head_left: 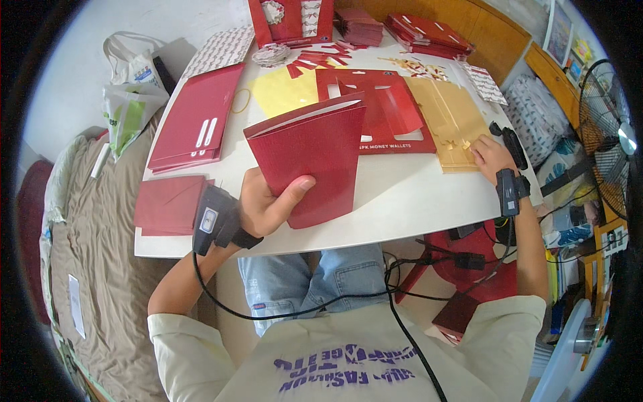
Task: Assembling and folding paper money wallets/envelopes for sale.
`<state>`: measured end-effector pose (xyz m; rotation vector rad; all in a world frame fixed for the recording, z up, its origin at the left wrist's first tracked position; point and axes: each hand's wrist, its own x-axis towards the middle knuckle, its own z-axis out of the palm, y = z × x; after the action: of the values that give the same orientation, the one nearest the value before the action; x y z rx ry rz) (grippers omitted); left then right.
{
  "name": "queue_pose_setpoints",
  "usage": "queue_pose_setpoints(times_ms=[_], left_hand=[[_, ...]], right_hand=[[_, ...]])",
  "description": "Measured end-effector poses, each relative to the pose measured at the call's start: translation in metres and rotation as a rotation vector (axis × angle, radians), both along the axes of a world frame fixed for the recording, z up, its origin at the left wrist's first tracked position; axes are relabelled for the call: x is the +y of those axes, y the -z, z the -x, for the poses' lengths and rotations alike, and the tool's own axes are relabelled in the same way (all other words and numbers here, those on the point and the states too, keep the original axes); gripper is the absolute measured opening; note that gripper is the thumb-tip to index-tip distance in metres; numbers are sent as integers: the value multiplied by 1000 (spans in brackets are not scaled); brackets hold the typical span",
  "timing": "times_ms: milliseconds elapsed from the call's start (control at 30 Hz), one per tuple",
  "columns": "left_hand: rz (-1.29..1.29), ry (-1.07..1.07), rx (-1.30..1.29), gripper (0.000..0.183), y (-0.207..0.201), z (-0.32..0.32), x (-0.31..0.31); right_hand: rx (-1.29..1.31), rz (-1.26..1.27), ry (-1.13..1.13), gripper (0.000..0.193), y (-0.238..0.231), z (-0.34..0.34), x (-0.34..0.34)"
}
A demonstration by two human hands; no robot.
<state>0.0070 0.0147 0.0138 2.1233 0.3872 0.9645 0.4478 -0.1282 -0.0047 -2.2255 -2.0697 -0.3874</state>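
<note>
My left hand [269, 202] grips a dark red paper wallet [315, 157], thumb on its front face. It is held upright above the near part of the table, its top edge parted and showing a pale inside. At the right, my right hand [494, 159] has its fingers curled down at the near corner of a tan-gold sheet [445, 110]. Small gold pieces [467, 143] lie by those fingertips; what the fingers pinch, if anything, is hidden. Behind the wallet lies a red printed card package [402, 144] with cut-out windows.
On the white table [402, 201], large red folders [201, 110] and smaller red envelopes [167, 204] lie at left. A yellow sheet [281, 94], red strips [315, 60] and red stacks [429, 33] sit farther back. A fan [613, 134] stands at right; black cables [321, 311] cross my lap.
</note>
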Motion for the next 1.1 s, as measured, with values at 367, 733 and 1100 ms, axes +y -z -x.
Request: queue_pose_setpoints(times_ms=[367,733,1100], left_hand=[[-13,6,-23,30,2,-2,0],[89,4,-72,34,7,-14,-5],[225,-122,-107,27,10,-19,-5]], right_hand=[[72,-341,197,13,-10,31,-16],[373,-599,-310,19,-46,156,22],[1141,-668,-501,15,-45,255,51]])
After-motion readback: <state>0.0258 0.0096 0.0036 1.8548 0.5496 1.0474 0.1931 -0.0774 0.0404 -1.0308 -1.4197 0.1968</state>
